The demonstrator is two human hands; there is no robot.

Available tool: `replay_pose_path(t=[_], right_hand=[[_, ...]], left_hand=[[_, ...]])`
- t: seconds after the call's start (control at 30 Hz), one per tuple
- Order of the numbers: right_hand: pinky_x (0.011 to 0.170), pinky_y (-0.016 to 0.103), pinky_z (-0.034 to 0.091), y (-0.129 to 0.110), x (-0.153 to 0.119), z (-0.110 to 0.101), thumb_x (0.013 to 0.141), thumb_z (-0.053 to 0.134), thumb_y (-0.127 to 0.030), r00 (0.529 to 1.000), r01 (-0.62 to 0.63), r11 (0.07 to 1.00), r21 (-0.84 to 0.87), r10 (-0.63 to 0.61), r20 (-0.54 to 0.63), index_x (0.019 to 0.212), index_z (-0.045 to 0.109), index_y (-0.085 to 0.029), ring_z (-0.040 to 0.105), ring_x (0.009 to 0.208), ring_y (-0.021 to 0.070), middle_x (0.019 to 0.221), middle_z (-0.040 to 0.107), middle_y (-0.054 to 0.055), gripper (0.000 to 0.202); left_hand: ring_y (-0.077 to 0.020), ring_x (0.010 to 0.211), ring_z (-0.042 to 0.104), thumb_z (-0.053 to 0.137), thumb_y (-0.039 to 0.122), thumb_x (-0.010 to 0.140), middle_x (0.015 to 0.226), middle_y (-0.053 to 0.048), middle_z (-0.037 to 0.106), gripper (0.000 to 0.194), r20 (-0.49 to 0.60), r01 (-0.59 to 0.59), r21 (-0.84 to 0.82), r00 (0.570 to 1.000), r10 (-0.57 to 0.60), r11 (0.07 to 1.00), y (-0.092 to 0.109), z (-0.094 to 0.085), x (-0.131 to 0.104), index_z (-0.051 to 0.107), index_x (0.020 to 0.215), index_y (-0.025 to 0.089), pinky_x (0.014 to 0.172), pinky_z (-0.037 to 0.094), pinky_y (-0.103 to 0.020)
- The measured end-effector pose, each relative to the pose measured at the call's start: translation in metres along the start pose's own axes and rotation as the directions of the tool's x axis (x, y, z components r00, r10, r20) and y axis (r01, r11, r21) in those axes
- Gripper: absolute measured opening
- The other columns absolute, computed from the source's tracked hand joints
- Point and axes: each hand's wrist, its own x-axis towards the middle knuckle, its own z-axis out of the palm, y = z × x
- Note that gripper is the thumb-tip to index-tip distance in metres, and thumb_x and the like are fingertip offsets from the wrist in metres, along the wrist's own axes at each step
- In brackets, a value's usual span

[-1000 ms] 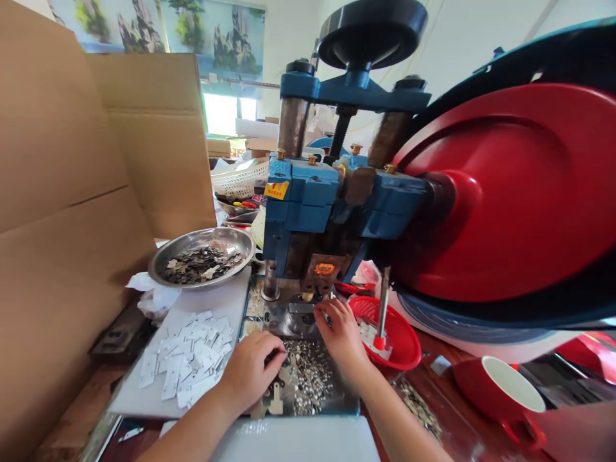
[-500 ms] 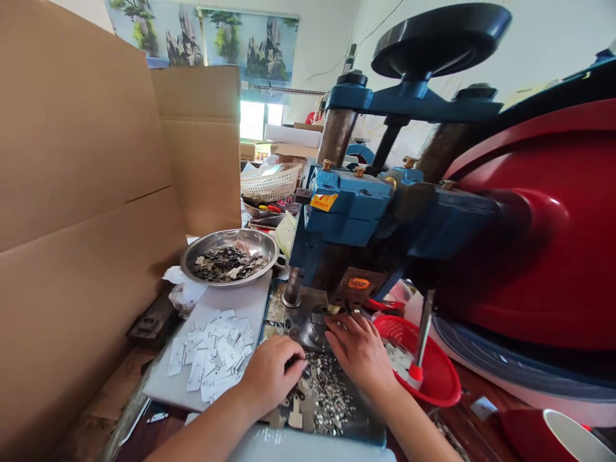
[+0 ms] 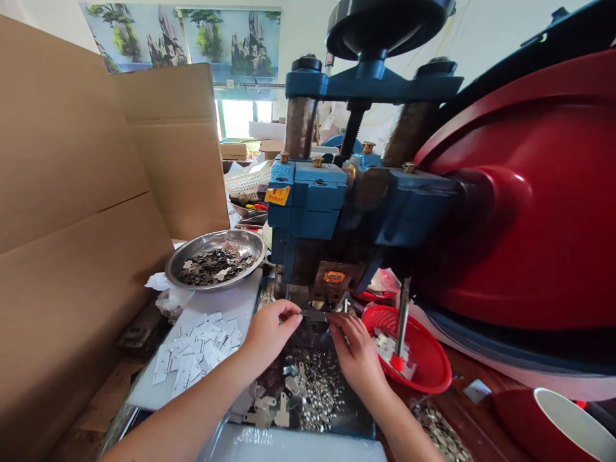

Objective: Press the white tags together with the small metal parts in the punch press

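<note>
Risen from the rivet pile, both hands (image 3: 269, 330) (image 3: 356, 353) pinch 1 metal strip (image 3: 312, 315) beneath the press (image 3: 327, 212).

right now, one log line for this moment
left hand: pinching metal strip | right hand: holding strip's other end | place: under blue press | loose rivets below

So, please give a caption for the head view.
Both hands hold a small metal strip under the blue press.

both forearms bare, reaching forward and converging. left hand (image 3: 267, 332) raised, thumb and forefinger pinched together at the tips. right hand (image 3: 357, 356) palm-down, fingers extended toward the left fingertips, nearly meeting them.
</note>
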Motion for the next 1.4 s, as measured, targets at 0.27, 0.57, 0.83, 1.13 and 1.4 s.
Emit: replay_pose_path(t=[0.27,0.57,0.83,1.13,1.4], right_hand=[[0.088,0.041,0.048,0.007,0.007,0.004,0.090,0.042,-0.016,0.994,0.027,0.999,0.017,-0.028,0.105,0.114,0.061,-0.026,0.056,0.103,0.0213,0.107,0.063,0.006,0.032],[0.087,0.041,0.049,0.010,0.008,0.004,0.087,0.042,-0.014,0.988,0.029,1.000,-0.003,-0.028,0.155,0.115,0.062,-0.027,0.056,0.102,0.0217,0.108,0.062,0.007,0.037],[0.085,0.039,0.050,0.009,0.009,0.009,0.091,0.041,-0.022,0.993,0.005,1.000,0.005,-0.005,0.119,0.112,0.063,-0.025,0.058,0.100,0.0219,0.105,0.063,0.007,0.030],[0.088,0.041,0.048,0.007,0.010,0.003,0.087,0.041,-0.012,0.980,0.101,0.990,-0.097,-0.082,0.181,0.117,0.059,-0.025,0.054,0.104,0.0216,0.108,0.061,0.006,0.038],[0.091,0.046,0.042,-0.007,0.013,-0.001,0.080,0.049,-0.010,0.970,0.188,0.914,-0.360,-0.115,0.216,0.111,0.063,-0.029,0.051,0.106,0.0273,0.107,0.064,0.008,0.039]], left_hand=[[-0.0190,0.083,0.064,0.061,0.022,0.073,0.086,-0.003,0.071,0.013,-0.045,0.022,0.035,0.999,-0.020,0.999,-0.005,0.030,0.026,0.070,0.082,0.019,0.080,0.047,-0.031],[-0.0203,0.084,0.064,0.060,0.027,0.074,0.085,-0.003,0.071,0.013,0.001,0.027,0.038,1.000,-0.027,0.999,-0.007,0.026,0.027,0.070,0.078,0.020,0.079,0.047,-0.032],[-0.0201,0.084,0.064,0.059,0.025,0.074,0.086,-0.002,0.072,0.014,0.018,0.055,0.063,0.998,-0.056,0.996,-0.004,0.024,0.023,0.071,0.080,0.021,0.079,0.047,-0.032],[-0.0207,0.086,0.062,0.061,0.025,0.075,0.085,-0.002,0.070,0.010,-0.040,0.011,0.176,0.999,-0.003,0.984,-0.008,0.026,0.026,0.070,0.078,0.021,0.083,0.044,-0.034],[-0.0220,0.097,0.058,0.061,0.021,0.075,0.097,-0.004,0.066,0.018,-0.011,-0.025,0.155,1.000,0.027,0.988,-0.019,0.030,0.029,0.069,0.091,0.023,0.092,0.042,-0.037]])
